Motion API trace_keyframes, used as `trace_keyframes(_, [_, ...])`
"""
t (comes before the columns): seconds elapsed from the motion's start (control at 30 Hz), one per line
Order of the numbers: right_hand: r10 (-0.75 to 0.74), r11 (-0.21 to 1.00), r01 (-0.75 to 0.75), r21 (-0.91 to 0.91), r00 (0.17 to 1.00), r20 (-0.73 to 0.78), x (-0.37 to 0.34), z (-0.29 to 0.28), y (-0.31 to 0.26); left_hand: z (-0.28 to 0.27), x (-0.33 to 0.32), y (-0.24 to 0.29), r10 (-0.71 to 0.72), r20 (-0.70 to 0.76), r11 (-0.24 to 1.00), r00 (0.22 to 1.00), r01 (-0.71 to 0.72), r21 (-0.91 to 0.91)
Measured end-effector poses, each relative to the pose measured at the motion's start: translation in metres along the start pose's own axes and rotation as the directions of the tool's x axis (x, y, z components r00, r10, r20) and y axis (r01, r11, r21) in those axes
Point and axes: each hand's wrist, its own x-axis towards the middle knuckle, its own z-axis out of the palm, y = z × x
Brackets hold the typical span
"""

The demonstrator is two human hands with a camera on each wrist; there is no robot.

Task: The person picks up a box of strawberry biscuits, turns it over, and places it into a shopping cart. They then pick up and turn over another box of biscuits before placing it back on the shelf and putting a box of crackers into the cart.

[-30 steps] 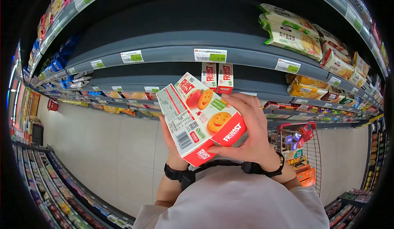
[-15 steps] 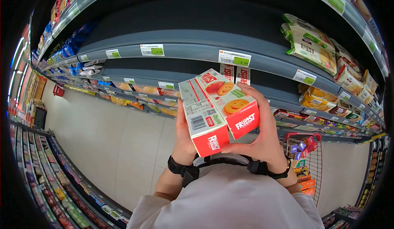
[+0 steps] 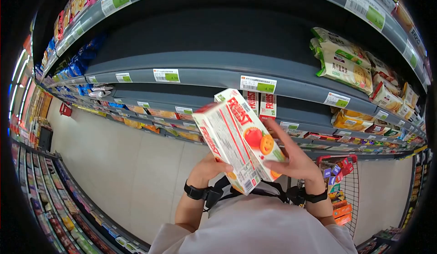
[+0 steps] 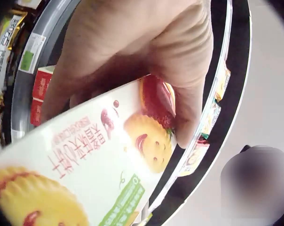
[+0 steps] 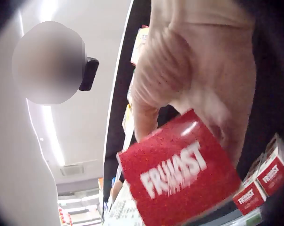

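Head view: two boxes (image 3: 227,140) (image 3: 252,135) in two hands (image 3: 207,169) (image 3: 298,162)

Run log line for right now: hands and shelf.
left hand: grips FRUIAST box | right hand: grips second box | shelf: two matching boxes

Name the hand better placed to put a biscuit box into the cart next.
Probably the right hand: it grips the nearer box, and the cart stands on that side. The left hand grips the other box, farther from the cart.
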Motion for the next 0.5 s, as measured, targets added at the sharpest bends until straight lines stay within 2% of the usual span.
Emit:
trace_keyframes(0.03, [0.070,0.989,-0.082,0.120,0.992,0.102,-0.001,-0.002,0.005,0.000,-0.001,0.001,-0.032,-0.018,0.994,0.999,0.033,0.109])
trace_keyframes(0.07, [0.067,0.990,-0.079,0.120,0.993,0.102,-0.003,-0.002,0.010,0.001,-0.001,0.004,-0.029,-0.018,0.993,0.999,0.031,0.111])
trace_keyframes(0.13, [0.149,0.988,-0.153,0.012,0.974,0.168,-0.007,0.002,0.024,0.009,-0.003,0.010,-0.114,-0.025,0.932,0.993,0.116,0.343])
trace_keyframes(0.17, [0.163,0.986,-0.159,-0.043,0.978,0.131,-0.010,0.005,0.032,0.011,-0.001,0.011,-0.094,0.033,0.909,0.995,0.072,0.410])
trace_keyframes(0.2, [0.175,0.984,-0.171,-0.040,0.976,0.133,-0.010,0.008,0.038,0.018,-0.002,0.015,-0.101,0.031,0.912,0.994,0.080,0.402])
trace_keyframes(0.27, [0.180,0.984,-0.180,-0.005,0.982,0.053,-0.007,0.014,0.043,0.029,-0.001,0.025,-0.127,-0.020,0.795,0.992,0.114,0.596])
trace_keyframes(0.33, [0.220,0.976,-0.220,-0.003,0.975,0.027,-0.006,0.014,0.026,0.025,0.002,0.021,-0.147,0.003,0.802,0.989,0.117,0.586])
trace_keyframes(0.4, [0.183,0.983,-0.183,-0.004,0.983,-0.019,-0.005,0.016,0.024,0.025,0.005,0.018,0.026,0.093,0.785,0.995,-0.077,0.614])
trace_keyframes(0.43, [0.118,0.988,-0.120,-0.098,0.993,-0.023,-0.005,0.015,0.026,0.023,0.007,0.012,-0.005,0.043,0.847,0.999,-0.019,0.531])
trace_keyframes(0.47, [0.123,0.988,-0.125,-0.094,0.992,-0.022,-0.004,0.015,0.030,0.025,0.008,0.012,-0.009,0.040,0.849,0.999,-0.013,0.529])
trace_keyframes(0.5, [0.076,0.992,-0.078,-0.098,0.997,-0.023,-0.004,0.016,0.036,0.028,0.009,0.014,0.042,0.075,0.816,0.996,-0.078,0.573])
